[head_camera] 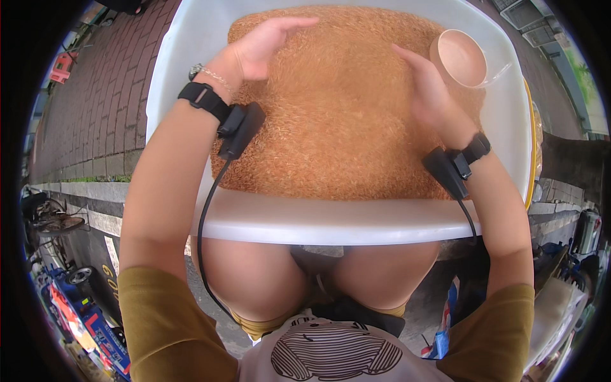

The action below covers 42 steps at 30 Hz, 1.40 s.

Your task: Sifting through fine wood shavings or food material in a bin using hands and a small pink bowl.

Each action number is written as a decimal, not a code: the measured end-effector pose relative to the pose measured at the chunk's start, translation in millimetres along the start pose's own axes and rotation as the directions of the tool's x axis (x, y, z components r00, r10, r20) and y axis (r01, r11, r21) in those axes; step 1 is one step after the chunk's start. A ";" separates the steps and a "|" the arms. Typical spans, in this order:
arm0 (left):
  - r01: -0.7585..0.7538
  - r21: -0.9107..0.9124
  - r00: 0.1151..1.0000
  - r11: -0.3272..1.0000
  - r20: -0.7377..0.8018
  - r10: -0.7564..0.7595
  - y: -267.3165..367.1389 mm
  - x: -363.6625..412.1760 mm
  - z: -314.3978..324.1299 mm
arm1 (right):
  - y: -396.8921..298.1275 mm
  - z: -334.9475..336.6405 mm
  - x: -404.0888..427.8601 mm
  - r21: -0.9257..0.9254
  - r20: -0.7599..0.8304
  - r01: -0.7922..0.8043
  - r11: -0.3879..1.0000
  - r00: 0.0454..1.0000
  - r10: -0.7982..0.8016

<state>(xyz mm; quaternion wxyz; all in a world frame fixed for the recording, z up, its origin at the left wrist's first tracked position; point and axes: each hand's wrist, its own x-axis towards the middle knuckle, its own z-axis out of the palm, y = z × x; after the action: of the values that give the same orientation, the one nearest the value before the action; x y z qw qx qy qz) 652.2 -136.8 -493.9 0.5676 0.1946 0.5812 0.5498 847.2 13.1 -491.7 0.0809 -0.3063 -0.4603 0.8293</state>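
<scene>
A white plastic tub (334, 217) stands before me, holding a broad heap of fine orange-brown dried bits (324, 153) that look like tiny dried shrimp. Over the heap's far left part is my left hand (265, 47), its thumb stretched out and the palm turned inward. My right hand (425, 83) faces it from the right side, thumb raised, lower fingers blurred against the bits. Between the hands the surface is smeared by motion. Neither hand visibly grips anything. Just beyond my right hand, a pale pink scoop or cup (463, 58) with a clear handle lies tilted on the heap.
Black devices (242, 131) with cables are strapped to both wrists. Brick paving (124, 86) runs along the left, with a kerb and a bicycle (59, 219) nearer. A blue vehicle (90, 324) is at lower left. A yellow rim (529, 143) shows beside the tub's right wall.
</scene>
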 end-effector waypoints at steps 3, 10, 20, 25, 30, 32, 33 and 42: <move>-0.026 0.159 0.999 0.987 0.049 0.018 15.9 -8.2 -0.9 | -15.2 1.2 -12.8 -0.262 0.231 0.084 0.962 0.973 -0.022; -0.106 0.881 0.990 0.461 0.136 -0.031 42.2 -30.8 5.2 | -37.4 -13.5 -18.8 -0.846 0.387 0.358 0.395 0.922 -0.008; 0.389 0.899 0.882 0.203 -0.427 0.201 -6.1 32.8 -68.6 | 7.4 -77.1 47.2 -0.938 0.218 0.331 0.108 0.801 -0.558; 0.377 0.909 0.912 0.177 -0.398 0.100 -28.1 32.8 -58.6 | 1.7 -77.5 46.4 -0.878 0.112 0.306 0.369 0.880 -0.462; 0.319 0.930 0.933 0.184 -0.342 0.110 -42.0 35.4 -47.0 | -6.5 -55.4 26.1 -0.864 0.067 0.219 0.454 0.942 -0.327; 0.283 0.940 0.944 0.189 -0.309 0.119 -43.7 38.7 -44.5 | -6.1 -67.8 34.1 -0.844 0.078 0.236 0.481 0.943 -0.324; 0.286 0.938 0.947 0.197 -0.308 0.094 -41.5 38.9 -40.9 | -6.2 -73.4 38.3 -0.822 0.094 0.258 0.508 0.941 -0.326; 0.122 0.843 0.986 0.524 -0.165 0.037 -40.7 32.8 -26.3 | 9.1 -75.9 33.1 -0.452 0.136 0.214 0.866 0.976 -0.170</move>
<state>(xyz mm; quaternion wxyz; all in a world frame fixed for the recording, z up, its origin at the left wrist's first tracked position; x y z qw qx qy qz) 636.2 -133.0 -550.0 0.3646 0.3867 0.8239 0.1966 866.3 76.0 -543.0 0.0662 -0.2311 -0.6766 0.6960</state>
